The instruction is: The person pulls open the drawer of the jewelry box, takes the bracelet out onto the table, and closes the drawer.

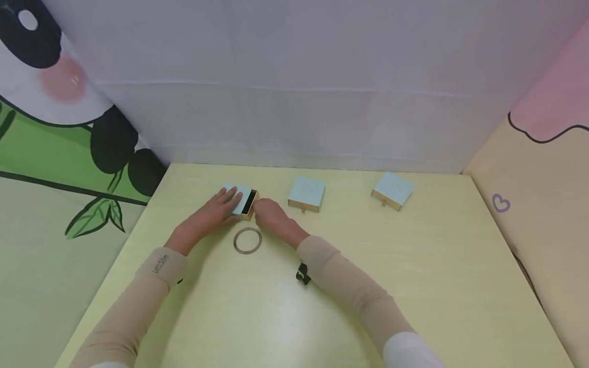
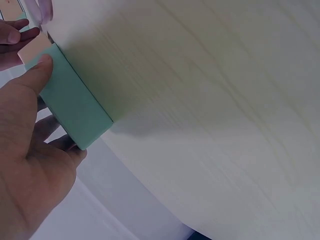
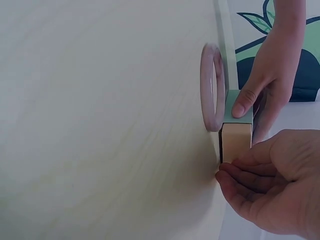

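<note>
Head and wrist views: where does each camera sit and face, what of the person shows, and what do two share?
Head: on the head, facing forward and down at the table; left hand, right hand and sleeves show.
Left wrist: on that wrist, facing the box; left hand and right fingers show.
Right wrist: on that wrist, facing the drawer; both hands show.
Both wrist views share the box and ring.

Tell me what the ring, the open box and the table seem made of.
Ring: perhaps plastic or wood; it looks smooth, plain pinkish brown, with no clear grain.
Open box: probably stiff card, matte; flat walls and crisp edges, with a tan drawer jutting out.
Table: wood or wood-look laminate, I can't tell which; streaks like grain and a soft sheen show.
</note>
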Demonstrator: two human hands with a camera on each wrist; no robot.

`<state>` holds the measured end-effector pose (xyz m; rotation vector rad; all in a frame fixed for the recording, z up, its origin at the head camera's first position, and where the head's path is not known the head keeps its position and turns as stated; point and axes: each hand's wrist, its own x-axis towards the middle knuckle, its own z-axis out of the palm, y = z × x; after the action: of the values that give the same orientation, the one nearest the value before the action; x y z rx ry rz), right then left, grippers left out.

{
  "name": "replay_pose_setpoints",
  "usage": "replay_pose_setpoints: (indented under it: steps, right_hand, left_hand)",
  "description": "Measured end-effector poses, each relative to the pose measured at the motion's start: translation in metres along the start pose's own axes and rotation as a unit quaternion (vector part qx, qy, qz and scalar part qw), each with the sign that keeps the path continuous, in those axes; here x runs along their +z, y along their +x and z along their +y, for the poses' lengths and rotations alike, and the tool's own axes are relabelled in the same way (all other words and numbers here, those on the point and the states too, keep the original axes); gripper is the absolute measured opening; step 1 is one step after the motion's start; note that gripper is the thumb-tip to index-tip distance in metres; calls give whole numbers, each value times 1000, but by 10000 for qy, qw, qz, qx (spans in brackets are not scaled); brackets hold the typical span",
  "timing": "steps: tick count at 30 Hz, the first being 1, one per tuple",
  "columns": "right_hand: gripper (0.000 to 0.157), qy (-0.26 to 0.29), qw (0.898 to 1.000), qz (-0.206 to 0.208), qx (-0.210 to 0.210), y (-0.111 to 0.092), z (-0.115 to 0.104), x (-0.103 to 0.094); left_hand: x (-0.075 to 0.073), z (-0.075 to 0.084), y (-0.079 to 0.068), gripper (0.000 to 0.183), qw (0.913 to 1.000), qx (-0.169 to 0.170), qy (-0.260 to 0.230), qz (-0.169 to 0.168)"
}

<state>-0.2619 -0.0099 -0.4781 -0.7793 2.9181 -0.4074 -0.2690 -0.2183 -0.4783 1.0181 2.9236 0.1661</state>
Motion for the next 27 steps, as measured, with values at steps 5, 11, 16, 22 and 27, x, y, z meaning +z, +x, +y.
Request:
replay_pose_setpoints:
  steps: [5,11,16,22,27]
  right_hand:
    - [19,80,10000,-41,-3,1,-7,1]
    - [16,-60,9999,-109,-33,0,-14,0]
    - [11,-143,9998,-103,64,0,-16,-2]
    - [11,175,9997,-176,16,0,-15,-5]
    - [18,180,9989,-289,-331,-9,-8,-5]
  left_hand:
    - [0,1,0,69,9999,50,-103,90]
    - [-1,3,-2,69,9998,56,-195,67]
    - [-4,3,0,70,9998,-47,-173,-30]
    - [-6,4,4,74,9994,-290,-135,-112]
    - [-6,10,5,71,9989,-409,-57,-223]
